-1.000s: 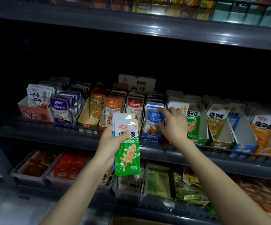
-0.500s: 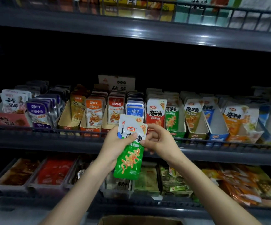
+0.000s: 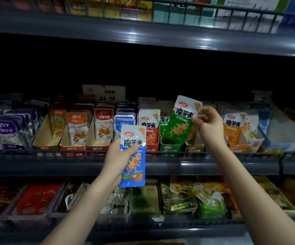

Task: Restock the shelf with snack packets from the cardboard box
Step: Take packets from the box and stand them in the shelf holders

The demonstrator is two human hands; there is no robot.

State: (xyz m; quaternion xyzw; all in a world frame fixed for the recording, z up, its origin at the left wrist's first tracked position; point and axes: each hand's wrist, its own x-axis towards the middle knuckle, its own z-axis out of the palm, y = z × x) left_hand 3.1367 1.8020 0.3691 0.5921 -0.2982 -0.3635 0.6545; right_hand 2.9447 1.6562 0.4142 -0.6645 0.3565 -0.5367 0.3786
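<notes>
Shelf rail (image 3: 54, 152) behind blue packet (image 3: 135, 167), headroom above green packet (image 3: 180, 124)

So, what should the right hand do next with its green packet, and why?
Probably lower the green-and-white foil snack packet, which the right hand pinches by its right edge, into the green cardboard display box just below it, since that box holds packets of the same green design. The left hand grips a blue-and-white foil packet, which can wait.
</notes>
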